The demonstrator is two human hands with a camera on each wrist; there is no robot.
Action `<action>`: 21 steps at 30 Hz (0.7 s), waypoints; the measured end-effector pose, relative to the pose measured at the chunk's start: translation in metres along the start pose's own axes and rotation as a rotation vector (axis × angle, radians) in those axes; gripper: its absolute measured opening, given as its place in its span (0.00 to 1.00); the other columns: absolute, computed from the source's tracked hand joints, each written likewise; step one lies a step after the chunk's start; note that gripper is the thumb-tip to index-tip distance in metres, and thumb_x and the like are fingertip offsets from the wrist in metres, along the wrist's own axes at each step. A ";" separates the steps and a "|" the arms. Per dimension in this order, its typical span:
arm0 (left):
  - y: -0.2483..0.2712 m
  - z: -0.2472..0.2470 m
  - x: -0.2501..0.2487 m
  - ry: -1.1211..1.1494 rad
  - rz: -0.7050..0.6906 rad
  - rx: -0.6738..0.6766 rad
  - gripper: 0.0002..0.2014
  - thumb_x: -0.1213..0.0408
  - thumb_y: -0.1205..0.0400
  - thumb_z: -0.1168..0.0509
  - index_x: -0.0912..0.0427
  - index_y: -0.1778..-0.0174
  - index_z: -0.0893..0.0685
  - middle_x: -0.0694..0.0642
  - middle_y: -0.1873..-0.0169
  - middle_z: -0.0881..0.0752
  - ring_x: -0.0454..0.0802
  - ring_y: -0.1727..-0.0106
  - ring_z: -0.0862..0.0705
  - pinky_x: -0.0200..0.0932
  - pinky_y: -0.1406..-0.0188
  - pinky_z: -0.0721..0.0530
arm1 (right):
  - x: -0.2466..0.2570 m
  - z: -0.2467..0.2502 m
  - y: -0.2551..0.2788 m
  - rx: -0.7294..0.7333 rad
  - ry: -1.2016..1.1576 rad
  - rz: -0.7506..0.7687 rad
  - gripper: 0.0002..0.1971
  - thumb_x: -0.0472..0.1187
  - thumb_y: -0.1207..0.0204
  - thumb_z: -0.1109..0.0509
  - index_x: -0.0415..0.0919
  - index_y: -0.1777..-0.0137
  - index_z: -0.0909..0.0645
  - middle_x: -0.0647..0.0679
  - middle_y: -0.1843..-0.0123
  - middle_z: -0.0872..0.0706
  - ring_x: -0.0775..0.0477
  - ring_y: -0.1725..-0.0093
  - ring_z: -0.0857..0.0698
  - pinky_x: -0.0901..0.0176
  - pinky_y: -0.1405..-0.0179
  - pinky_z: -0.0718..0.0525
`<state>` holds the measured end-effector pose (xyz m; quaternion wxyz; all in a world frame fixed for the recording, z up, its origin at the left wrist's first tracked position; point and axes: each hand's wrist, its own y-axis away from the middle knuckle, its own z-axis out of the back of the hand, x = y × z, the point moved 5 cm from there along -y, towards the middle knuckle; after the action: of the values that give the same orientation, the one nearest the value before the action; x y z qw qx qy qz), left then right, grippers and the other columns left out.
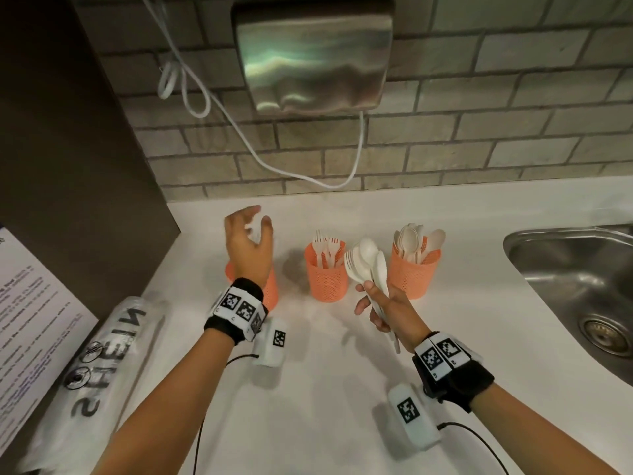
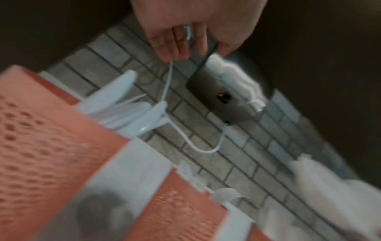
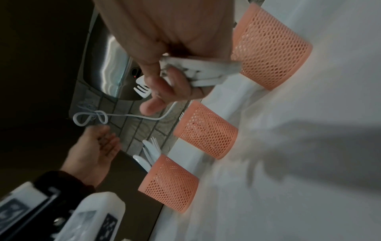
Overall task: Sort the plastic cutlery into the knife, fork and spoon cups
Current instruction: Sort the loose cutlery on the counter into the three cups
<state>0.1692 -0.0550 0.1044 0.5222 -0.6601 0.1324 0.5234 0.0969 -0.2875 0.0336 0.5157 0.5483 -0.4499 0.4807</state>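
Three orange mesh cups stand in a row on the white counter (image 1: pixel 325 371). The left cup (image 1: pixel 271 289) is partly hidden behind my left wrist and holds knives (image 3: pixel 149 153). Forks fill the middle cup (image 1: pixel 327 277), spoons the right cup (image 1: pixel 416 274). My right hand (image 1: pixel 375 305) grips a bundle of white cutlery (image 1: pixel 368 264) by the handles, between the middle and right cups; spoons and a fork (image 3: pixel 142 91) show in it. My left hand (image 1: pixel 253 222) hovers above the left cup with relaxed fingers, holding nothing.
A steel sink (image 1: pixel 575 269) is sunk into the counter at the right. A metal hand dryer (image 1: pixel 315 53) hangs on the brick wall, with a white cable (image 1: pixel 239 132) looping below it. A printed plastic bag (image 1: pixel 102 354) and a paper sheet (image 1: pixel 30 320) lie at the left.
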 end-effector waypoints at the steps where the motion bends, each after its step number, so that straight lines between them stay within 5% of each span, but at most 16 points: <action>1: 0.009 -0.005 -0.010 0.057 0.011 0.043 0.08 0.69 0.20 0.37 0.62 0.46 0.19 0.53 0.49 0.19 0.41 0.53 0.20 0.24 0.56 0.24 | 0.001 -0.002 -0.001 0.002 -0.020 0.002 0.11 0.47 0.16 0.44 0.43 0.50 0.22 0.44 0.66 0.16 0.57 0.84 0.32 0.68 0.84 0.37; 4: 0.045 -0.030 -0.023 0.147 0.134 0.276 0.08 0.71 0.19 0.38 0.62 0.45 0.19 0.47 0.56 0.18 0.40 0.58 0.20 0.26 0.61 0.21 | 0.003 -0.007 -0.001 0.024 -0.091 0.011 0.11 0.47 0.17 0.43 0.42 0.49 0.22 0.43 0.65 0.14 0.56 0.83 0.28 0.68 0.84 0.34; 7: 0.082 -0.059 -0.020 0.148 0.266 0.590 0.11 0.69 0.18 0.39 0.63 0.40 0.21 0.52 0.57 0.16 0.49 0.57 0.15 0.43 0.59 0.15 | 0.004 -0.011 0.002 0.040 -0.132 0.021 0.13 0.47 0.17 0.42 0.39 0.45 0.22 0.42 0.65 0.14 0.54 0.83 0.26 0.66 0.83 0.31; 9: 0.097 -0.070 -0.018 0.143 0.293 0.695 0.08 0.69 0.16 0.41 0.64 0.45 0.19 0.54 0.60 0.15 0.41 0.64 0.15 0.37 0.67 0.16 | 0.003 -0.011 0.002 0.050 -0.132 0.029 0.14 0.47 0.17 0.43 0.38 0.41 0.22 0.44 0.67 0.13 0.54 0.82 0.24 0.66 0.82 0.28; 15: 0.078 -0.074 -0.011 0.062 0.308 0.619 0.11 0.74 0.18 0.40 0.54 0.64 0.25 0.55 0.69 0.16 0.34 0.78 0.18 0.33 0.76 0.19 | -0.001 -0.010 0.003 0.077 -0.118 -0.017 0.13 0.48 0.17 0.43 0.40 0.43 0.24 0.42 0.66 0.12 0.49 0.77 0.16 0.60 0.75 0.15; 18: 0.044 -0.071 -0.019 0.059 0.280 0.459 0.06 0.74 0.18 0.41 0.59 0.57 0.25 0.55 0.68 0.16 0.35 0.80 0.19 0.33 0.77 0.18 | -0.002 0.001 0.004 0.008 -0.052 -0.037 0.14 0.49 0.17 0.43 0.42 0.41 0.24 0.43 0.66 0.14 0.53 0.80 0.19 0.62 0.79 0.18; 21: 0.015 -0.086 -0.040 0.069 0.196 0.321 0.05 0.73 0.17 0.44 0.64 0.47 0.26 0.53 0.72 0.19 0.43 0.76 0.18 0.40 0.69 0.16 | -0.009 0.036 0.009 -0.103 0.001 -0.043 0.16 0.50 0.16 0.44 0.43 0.39 0.22 0.47 0.73 0.22 0.58 0.85 0.32 0.68 0.85 0.33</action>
<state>0.1893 -0.1477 0.1208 0.5627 -0.5699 0.2957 0.5208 0.0886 -0.3237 0.0256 0.5539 0.5301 -0.4619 0.4459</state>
